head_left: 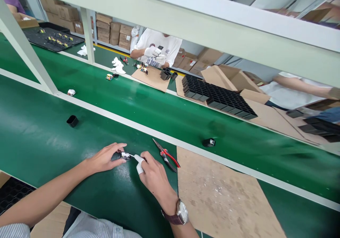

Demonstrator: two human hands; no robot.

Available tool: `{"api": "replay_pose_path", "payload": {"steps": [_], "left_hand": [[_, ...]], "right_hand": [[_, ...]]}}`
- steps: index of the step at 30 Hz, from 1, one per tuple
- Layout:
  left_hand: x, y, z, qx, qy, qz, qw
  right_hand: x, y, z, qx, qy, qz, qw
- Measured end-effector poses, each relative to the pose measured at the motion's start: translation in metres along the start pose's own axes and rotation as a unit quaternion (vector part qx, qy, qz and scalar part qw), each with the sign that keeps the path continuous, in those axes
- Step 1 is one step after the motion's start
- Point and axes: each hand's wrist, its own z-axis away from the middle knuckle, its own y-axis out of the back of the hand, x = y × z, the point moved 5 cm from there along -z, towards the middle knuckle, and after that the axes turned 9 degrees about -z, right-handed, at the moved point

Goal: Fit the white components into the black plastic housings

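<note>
My left hand (pixel 110 157) curls its thumb and fingers around a small black housing (pixel 121 157), held low over the green table. In the housing's open end shows a white and dark insert (pixel 125 156), too small to make out in detail. My right hand (pixel 151 172), with white coverings on thumb and index finger, pinches a thin pale stick-like piece (pixel 132 156) whose tip reaches the insert. Whether that piece is a tool or a wire I cannot tell. Red-handled pliers (pixel 165 153) lie just right of my hands.
A cardboard sheet (pixel 220 192) covers the table at right. An empty black housing (pixel 72 121) stands at left; another black housing (pixel 209 142) lies on the green belt (pixel 148 103). Across it, a gloved person (pixel 156 50) works beside rows of black housings (pixel 217 96). A frame post (pixel 29 46) rises at left.
</note>
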Motion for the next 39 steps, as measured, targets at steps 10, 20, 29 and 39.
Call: {"api": "replay_pose_path", "payload": {"steps": [10,20,29,39], "left_hand": [[0.001,0.001,0.0,-0.005,0.001,0.0,1.0],[-0.001,0.0,-0.001,0.005,-0.002,-0.001,1.0],[-0.001,0.0,0.0,0.013,-0.013,0.0,1.0],[-0.001,-0.001,0.0,0.01,-0.021,-0.001,1.0]], "right_hand": [[0.003,-0.013,-0.004,-0.006,-0.005,-0.055,0.998],[0.001,0.0,-0.014,-0.024,0.034,-0.046,0.998],[-0.001,-0.006,-0.016,-0.045,0.027,-0.054,0.997],[0.001,-0.004,-0.02,-0.052,0.018,-0.046,0.997]]}}
